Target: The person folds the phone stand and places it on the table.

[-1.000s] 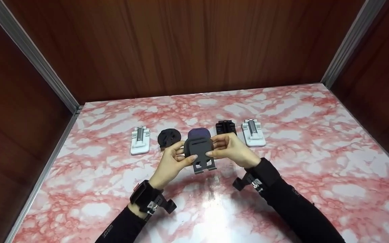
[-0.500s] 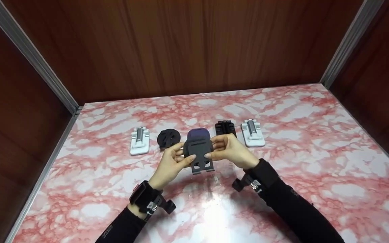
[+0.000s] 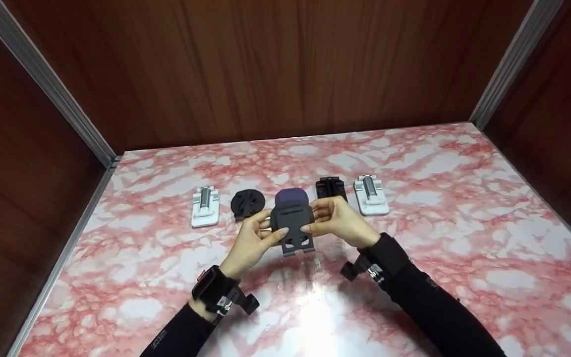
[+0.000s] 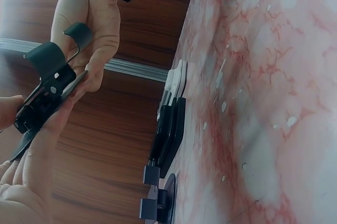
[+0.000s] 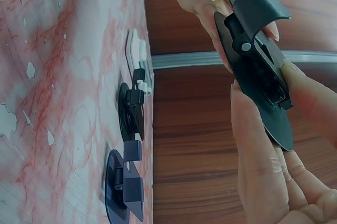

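Both hands hold a dark grey folding phone stand (image 3: pixel 293 223) above the table in the head view. My left hand (image 3: pixel 252 244) pinches its left side, thumb on the front plate and fingers behind the round base. On the other side my right hand (image 3: pixel 345 222) grips it the same way. Two curled hooks (image 4: pixel 46 58) at the plate's lower end show in the left wrist view. From the right wrist, the stand (image 5: pixel 258 60) appears edge-on, its plate folded close to the round base. Directly behind it, a purple phone stand (image 3: pixel 291 195) is partly hidden.
On the marbled table (image 3: pixel 142 267), a white stand (image 3: pixel 205 208) and a black round stand (image 3: pixel 248 203) lie at left. A black stand (image 3: pixel 331 186) and another white stand (image 3: pixel 371 196) lie at right. Wooden panels (image 3: pixel 285 69) enclose the back and sides.
The grey stand's front plate has straightened slightly and now lies closer over its round base. Both hands stay in nearly the same place.
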The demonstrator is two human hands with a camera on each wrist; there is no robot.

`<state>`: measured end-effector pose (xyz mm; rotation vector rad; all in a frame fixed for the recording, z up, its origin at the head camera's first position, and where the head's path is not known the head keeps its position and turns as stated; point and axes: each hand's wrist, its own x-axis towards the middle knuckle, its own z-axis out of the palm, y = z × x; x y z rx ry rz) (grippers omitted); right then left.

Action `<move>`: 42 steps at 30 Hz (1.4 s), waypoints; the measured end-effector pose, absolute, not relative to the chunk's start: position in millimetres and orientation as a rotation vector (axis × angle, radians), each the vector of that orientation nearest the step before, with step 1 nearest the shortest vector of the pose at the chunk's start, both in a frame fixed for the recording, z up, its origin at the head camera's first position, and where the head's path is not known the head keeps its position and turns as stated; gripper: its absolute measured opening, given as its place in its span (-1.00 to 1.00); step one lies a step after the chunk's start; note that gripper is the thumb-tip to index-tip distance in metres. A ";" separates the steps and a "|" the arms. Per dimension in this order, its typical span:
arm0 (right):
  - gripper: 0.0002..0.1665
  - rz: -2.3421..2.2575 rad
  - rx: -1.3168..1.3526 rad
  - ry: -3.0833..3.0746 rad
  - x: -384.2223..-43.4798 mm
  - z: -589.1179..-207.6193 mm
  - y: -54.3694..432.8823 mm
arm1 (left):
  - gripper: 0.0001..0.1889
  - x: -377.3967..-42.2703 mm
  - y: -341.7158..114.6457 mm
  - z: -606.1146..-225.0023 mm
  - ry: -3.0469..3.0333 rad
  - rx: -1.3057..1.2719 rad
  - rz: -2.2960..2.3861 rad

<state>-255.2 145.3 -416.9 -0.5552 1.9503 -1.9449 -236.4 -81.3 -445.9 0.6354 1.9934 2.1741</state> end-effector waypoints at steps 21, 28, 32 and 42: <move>-0.59 -2.089 -0.476 1.811 -262.4 -398.4 171.5 | -0.52 -240.0 -95.3 -436.7 2.422 0.886 1.927; -0.64 -2.147 -0.473 1.742 -267.2 -391.6 188.0 | -0.40 -244.0 -104.5 -434.8 2.907 0.970 1.530; -0.68 -2.191 -0.454 1.705 -270.7 -389.4 198.0 | -0.31 -248.3 -111.7 -433.8 3.106 0.981 1.294; -0.72 -2.291 -0.359 1.632 -286.3 -390.3 234.7 | -0.23 -263.0 -135.4 -432.8 3.391 0.888 0.834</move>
